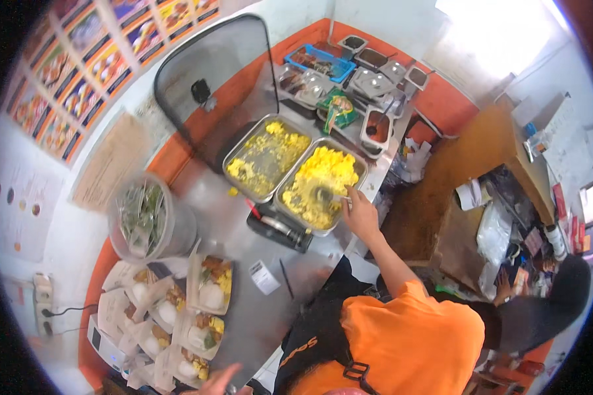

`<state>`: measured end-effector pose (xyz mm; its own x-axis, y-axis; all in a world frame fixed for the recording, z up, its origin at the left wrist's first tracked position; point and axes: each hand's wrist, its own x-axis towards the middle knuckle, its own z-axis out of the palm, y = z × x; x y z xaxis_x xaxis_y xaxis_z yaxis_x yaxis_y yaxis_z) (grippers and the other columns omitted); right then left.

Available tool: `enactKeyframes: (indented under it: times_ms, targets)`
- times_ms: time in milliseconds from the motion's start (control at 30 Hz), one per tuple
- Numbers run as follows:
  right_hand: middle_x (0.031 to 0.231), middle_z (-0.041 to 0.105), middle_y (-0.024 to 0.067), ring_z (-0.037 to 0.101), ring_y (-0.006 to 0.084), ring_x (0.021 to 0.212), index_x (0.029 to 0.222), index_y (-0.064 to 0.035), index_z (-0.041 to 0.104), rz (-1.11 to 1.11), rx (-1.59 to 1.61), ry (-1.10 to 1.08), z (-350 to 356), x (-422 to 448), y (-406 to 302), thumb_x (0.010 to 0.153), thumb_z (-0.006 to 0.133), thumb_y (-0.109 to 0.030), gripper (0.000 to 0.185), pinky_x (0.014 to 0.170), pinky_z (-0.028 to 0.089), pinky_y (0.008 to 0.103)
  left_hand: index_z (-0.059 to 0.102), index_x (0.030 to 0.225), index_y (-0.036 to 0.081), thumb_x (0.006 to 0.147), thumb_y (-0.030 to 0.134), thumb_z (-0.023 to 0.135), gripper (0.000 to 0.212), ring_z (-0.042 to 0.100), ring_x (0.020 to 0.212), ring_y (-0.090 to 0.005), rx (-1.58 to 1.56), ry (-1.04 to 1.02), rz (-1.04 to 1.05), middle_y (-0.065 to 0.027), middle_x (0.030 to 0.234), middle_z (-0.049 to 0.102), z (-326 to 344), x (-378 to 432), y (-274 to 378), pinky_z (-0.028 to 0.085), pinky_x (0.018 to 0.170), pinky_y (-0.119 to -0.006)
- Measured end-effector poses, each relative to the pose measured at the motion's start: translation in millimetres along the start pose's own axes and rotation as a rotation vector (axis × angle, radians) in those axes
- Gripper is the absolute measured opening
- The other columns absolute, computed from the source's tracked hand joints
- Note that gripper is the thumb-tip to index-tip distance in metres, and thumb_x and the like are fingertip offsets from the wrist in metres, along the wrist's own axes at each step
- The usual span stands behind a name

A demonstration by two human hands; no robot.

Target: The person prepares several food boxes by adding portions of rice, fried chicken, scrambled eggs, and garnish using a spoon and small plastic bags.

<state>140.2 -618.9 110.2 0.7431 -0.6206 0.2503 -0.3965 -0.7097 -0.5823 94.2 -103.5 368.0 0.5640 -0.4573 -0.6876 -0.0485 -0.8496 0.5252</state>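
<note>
My right hand is shut on the handle of a serving spoon, whose blurred head lies in the scrambled egg of the right metal tray. Beside it, a second metal tray holds thinner, scattered egg. At the bottom edge is my left hand, blurred and partly cut off; whether it holds the small shiny thing beside it cannot be told. It is close to several open paper food boxes with white rice, egg and browned pieces of food.
A clear plastic tub of bagged greens stands by the wall. A black device, a printed slip and a dark stick lie on the metal counter. Food pans fill its far end. A person in dark clothes is at right.
</note>
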Motion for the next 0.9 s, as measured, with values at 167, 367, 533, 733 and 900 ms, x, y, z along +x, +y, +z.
enactKeyframes:
  times_ms: [167,367,533,733,900]
  targets:
    - [0.09,0.077,0.0184,0.076,0.0299,0.074,0.102,0.0003,0.075,0.117,0.134,0.033,-52,58,72,0.096,0.068,-0.016,0.019,0.069,0.058,0.0402,0.052,0.146,0.0,0.099,0.021,0.067,0.054,0.061,0.127,-0.035,-0.641,-0.059,0.287,-0.0216,0.14,0.062,171,109,-3,0.045,0.111,-0.046]
    - [0.089,0.077,0.0186,0.076,0.0305,0.082,0.1,0.0002,0.075,0.297,0.265,0.498,-95,264,258,0.099,0.062,-0.023,0.027,0.074,0.056,0.0403,0.055,0.146,0.004,0.097,0.021,0.071,0.054,0.059,0.13,-0.0308,-0.7,0.063,0.015,-0.0192,0.143,0.061,227,144,101,0.044,0.111,-0.042]
    - [0.103,0.074,0.0244,0.073,0.039,0.098,0.121,0.001,0.069,0.045,-0.192,0.096,-68,428,377,0.092,0.069,-0.022,0.036,0.088,0.056,0.0447,0.058,0.145,0.007,0.096,0.022,0.074,0.054,0.058,0.132,-0.0272,-0.716,0.302,-0.033,-0.0172,0.145,0.059,229,154,146,0.044,0.112,-0.039]
    - [0.136,0.062,0.0213,0.057,0.0349,0.131,0.149,0.0,0.047,0.029,-0.749,-0.253,-27,486,395,0.084,0.075,-0.056,0.09,0.11,0.041,0.05,0.045,0.152,0.001,0.105,0.024,0.064,0.056,0.053,0.138,-0.0292,-0.829,0.361,-0.313,-0.0147,0.148,0.055,218,182,195,0.042,0.117,-0.043]
    - [0.126,0.071,0.0133,0.062,0.0306,0.125,0.132,-0.0054,0.064,0.01,-0.702,-0.368,-10,472,373,0.087,0.072,-0.044,0.06,0.112,0.033,0.0518,0.045,0.15,-0.002,0.107,0.025,0.06,0.053,0.053,0.137,-0.0315,-1.118,0.346,-0.233,-0.0175,0.151,0.051,249,184,209,0.045,0.113,-0.045]
